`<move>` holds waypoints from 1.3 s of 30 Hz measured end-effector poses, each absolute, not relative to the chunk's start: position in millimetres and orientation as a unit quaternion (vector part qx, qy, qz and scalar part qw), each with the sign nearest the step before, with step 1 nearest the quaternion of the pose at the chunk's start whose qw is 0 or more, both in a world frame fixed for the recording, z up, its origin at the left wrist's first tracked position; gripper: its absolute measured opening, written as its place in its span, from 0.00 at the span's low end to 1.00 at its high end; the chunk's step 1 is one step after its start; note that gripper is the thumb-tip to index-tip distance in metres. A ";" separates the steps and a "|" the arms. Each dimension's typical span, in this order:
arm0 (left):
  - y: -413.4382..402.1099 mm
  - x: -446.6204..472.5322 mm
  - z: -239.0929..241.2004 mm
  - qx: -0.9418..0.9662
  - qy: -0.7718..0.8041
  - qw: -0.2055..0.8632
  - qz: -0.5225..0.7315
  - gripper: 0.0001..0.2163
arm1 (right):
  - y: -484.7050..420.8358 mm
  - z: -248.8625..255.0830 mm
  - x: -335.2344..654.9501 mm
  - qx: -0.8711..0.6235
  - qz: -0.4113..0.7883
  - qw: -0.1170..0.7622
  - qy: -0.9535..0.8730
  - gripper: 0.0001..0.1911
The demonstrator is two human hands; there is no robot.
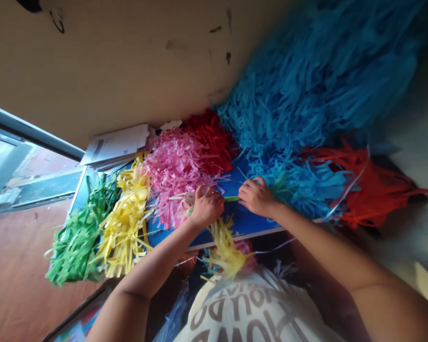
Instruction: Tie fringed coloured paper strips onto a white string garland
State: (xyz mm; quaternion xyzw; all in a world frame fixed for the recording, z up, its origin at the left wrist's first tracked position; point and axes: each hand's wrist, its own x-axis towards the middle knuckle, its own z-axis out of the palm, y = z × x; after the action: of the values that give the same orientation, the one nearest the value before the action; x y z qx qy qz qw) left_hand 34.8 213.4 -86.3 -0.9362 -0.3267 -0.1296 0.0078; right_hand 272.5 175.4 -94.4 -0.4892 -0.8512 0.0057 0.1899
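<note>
Between my hands, over the blue tabletop, a light green paper strip is stretched level. My left hand is closed on one end, beside the pink shredded paper. At the other end my right hand grips it with bent fingers, next to the blue shredded paper. Pale green and whitish strip ends stick out left of my left hand. A bunch of yellow paper fringe hangs below my hands over the table's front edge, in front of my shirt.
Green shredded paper and yellow shredded paper lie at the left. Red shredded paper is at the back, orange-red strips at the right. A paper stack lies against the wall. Thin string trails along the front edge.
</note>
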 end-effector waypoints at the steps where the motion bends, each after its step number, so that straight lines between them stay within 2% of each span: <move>1: 213.3 31.5 -85.9 -0.935 -0.330 -0.001 -0.127 0.07 | 173.7 -96.3 275.4 -0.496 0.007 0.191 -0.847 0.03; 7: 216.6 18.0 -87.8 -0.910 -0.387 -0.067 -0.130 0.08 | 174.9 -106.5 291.2 -0.553 0.062 0.226 -0.800 0.08; 14: 221.1 22.5 -88.9 -0.896 -0.411 -0.110 -0.124 0.12 | 178.5 -110.4 291.0 -0.572 0.100 0.259 -0.772 0.09; 21: 224.8 27.0 -89.8 -0.896 -0.415 -0.111 -0.115 0.09 | 184.8 -105.2 286.8 -0.594 0.127 0.209 -0.767 0.09; 25: 227.4 28.7 -83.0 -0.912 -0.387 -0.095 -0.094 0.06 | 185.1 -91.4 279.4 -0.597 0.090 0.160 -0.781 0.02; 31: 222.8 34.6 -74.8 -0.951 -0.294 -0.051 -0.087 0.08 | 182.4 -84.6 274.3 -0.444 0.013 0.178 -0.878 0.06; 35: 218.8 41.6 -78.7 -0.956 -0.276 -0.011 -0.098 0.09 | 189.5 -91.5 273.6 -0.425 -0.016 0.180 -0.887 0.12; 39: 218.4 45.5 -84.1 -0.952 -0.278 0.023 -0.123 0.09 | 196.9 -92.3 275.4 -0.449 0.013 0.187 -0.874 0.08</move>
State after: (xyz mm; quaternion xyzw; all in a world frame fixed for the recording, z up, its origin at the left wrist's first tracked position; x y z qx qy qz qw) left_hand 45.5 218.4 -84.1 -0.9525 -0.2778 -0.1229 0.0234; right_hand 275.4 196.9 -92.3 -0.4494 -0.8735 0.0131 0.1866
